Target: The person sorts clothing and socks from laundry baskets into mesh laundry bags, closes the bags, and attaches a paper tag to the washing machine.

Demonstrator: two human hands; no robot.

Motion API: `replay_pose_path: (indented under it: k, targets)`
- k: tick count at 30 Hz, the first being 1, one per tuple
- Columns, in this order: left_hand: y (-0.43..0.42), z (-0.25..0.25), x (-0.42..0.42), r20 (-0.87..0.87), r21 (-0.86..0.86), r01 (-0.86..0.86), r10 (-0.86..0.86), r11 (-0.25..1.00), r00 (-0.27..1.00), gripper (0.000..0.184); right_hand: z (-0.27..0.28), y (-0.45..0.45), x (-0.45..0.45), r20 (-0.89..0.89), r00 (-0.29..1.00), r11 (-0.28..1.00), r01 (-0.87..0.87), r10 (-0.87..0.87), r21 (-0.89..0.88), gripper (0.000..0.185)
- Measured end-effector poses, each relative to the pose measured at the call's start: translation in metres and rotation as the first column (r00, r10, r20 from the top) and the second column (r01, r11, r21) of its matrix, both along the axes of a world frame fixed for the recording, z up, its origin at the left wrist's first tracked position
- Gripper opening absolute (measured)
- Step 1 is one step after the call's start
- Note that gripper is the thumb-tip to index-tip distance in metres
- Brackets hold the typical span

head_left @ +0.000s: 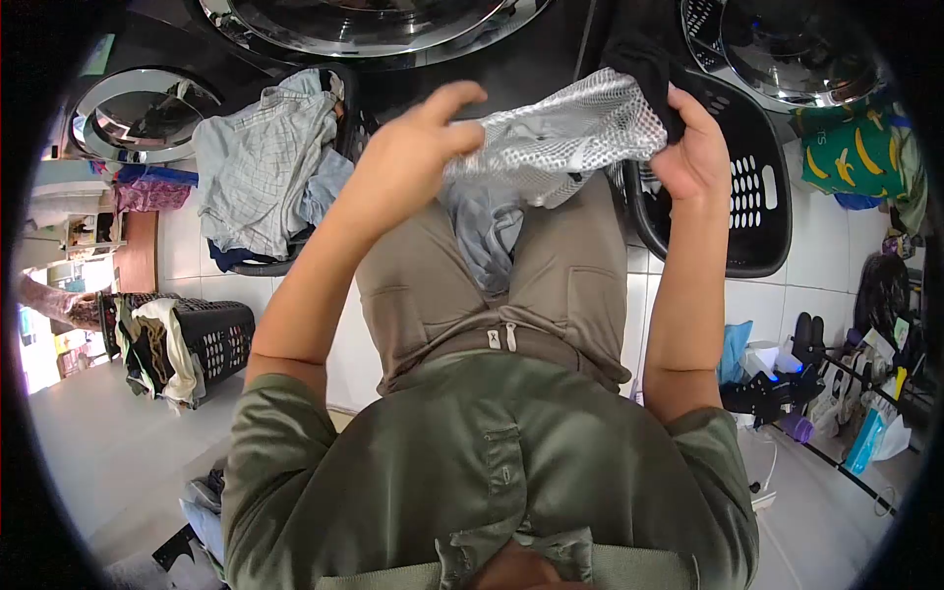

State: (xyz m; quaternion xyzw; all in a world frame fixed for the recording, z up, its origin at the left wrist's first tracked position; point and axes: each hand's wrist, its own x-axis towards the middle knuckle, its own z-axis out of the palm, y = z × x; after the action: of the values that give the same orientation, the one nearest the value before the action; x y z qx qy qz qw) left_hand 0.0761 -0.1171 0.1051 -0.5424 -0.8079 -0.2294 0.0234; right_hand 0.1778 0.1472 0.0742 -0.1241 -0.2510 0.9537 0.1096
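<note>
A silvery mesh garment (580, 128) with a black part at its right end stretches between my hands, above my lap. My left hand (418, 152) grips its left end with bent fingers; one finger sticks out above the cloth, slightly blurred. At the right end, my right hand (696, 152) holds the garment near the black fabric (647, 74), its palm partly turned up. Some of its fingers are hidden by the cloth. Below the mesh, a crumpled grey-blue cloth (484, 241) lies between my thighs.
Left of my knees, a dark basket holds a pale checked shirt (261, 162) and other clothes. A black perforated basket (762, 211) stands at right. Front-loading machines (359, 29) line the far side. Another laundry basket (221, 329) is farther left; a banana-print green bag (855, 157) sits right.
</note>
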Motion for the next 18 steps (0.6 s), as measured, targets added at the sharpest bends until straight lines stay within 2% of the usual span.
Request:
replay_pose_path:
  k: [1,2,3,4,5,6,7,9,11,13,15,16,17,18]
  targets:
    - [0.000,0.003,0.004,-0.123,-0.191,0.006,-0.030,0.982,0.992,0.046,0.002,0.001,0.000,0.006,1.000,1.000,-0.011,0.011,0.025,0.025]
    - [-0.002,0.002,0.012,-0.167,-0.308,-0.094,0.044,0.947,0.985,0.051,0.004,-0.001,0.006,-0.038,0.998,0.992,-0.054,0.059,0.114,0.025]
    - [-0.003,0.002,0.019,-0.164,-0.307,-0.097,0.047,0.947,0.985,0.051,0.007,-0.006,0.020,-0.070,0.991,0.975,-0.097,0.113,0.201,0.025]
    - [-0.003,0.001,0.026,-0.054,-0.320,-0.102,0.089,0.942,0.995,0.052,0.009,-0.017,0.029,0.033,0.999,0.947,-0.007,-0.004,0.322,0.022]
    - [-0.003,-0.001,0.033,0.059,-0.337,-0.105,0.132,0.936,0.989,0.052,0.005,-0.021,0.041,0.072,0.997,0.927,0.012,-0.042,0.374,0.020]
    - [-0.002,-0.001,0.037,0.143,-0.339,-0.051,0.105,0.939,0.984,0.060,-0.001,-0.022,0.051,0.119,0.990,0.910,0.023,-0.079,0.414,0.019]
    - [0.001,-0.002,0.040,0.155,-0.350,-0.052,0.112,0.935,0.981,0.060,-0.007,-0.023,0.059,0.167,0.979,0.892,0.029,-0.117,0.452,0.019]
    - [0.009,-0.005,0.047,0.262,-0.180,0.012,0.036,0.984,0.964,0.064,-0.013,-0.026,0.072,0.232,0.960,0.895,0.040,-0.158,0.444,0.018]
    - [0.017,-0.005,0.050,0.283,-0.181,0.024,0.029,0.983,0.959,0.065,-0.017,-0.025,0.079,0.286,0.921,0.857,0.087,-0.264,0.508,0.018]
    - [0.023,0.001,0.050,0.298,-0.180,0.040,0.016,0.983,0.954,0.067,-0.018,-0.022,0.084,0.294,0.925,0.823,0.033,-0.240,0.566,0.018]
    - [0.026,0.013,0.050,0.358,-0.217,0.033,0.048,0.976,0.933,0.070,-0.016,-0.024,0.085,0.081,0.943,0.511,0.101,-0.321,0.854,0.018]
    - [0.026,0.015,0.050,0.354,-0.220,0.039,0.043,0.975,0.934,0.070,-0.005,-0.038,0.078,-0.204,0.844,0.035,0.254,-0.496,0.967,0.021]
    - [0.026,0.016,0.050,0.332,-0.177,0.027,0.034,0.984,0.943,0.072,-0.002,-0.046,0.076,-0.282,0.834,0.131,0.384,-0.474,0.914,0.024]
    - [0.028,0.017,0.051,0.312,-0.130,0.024,0.018,0.991,0.950,0.074,0.009,-0.066,0.077,-0.180,0.905,0.465,0.358,-0.385,0.810,0.025]
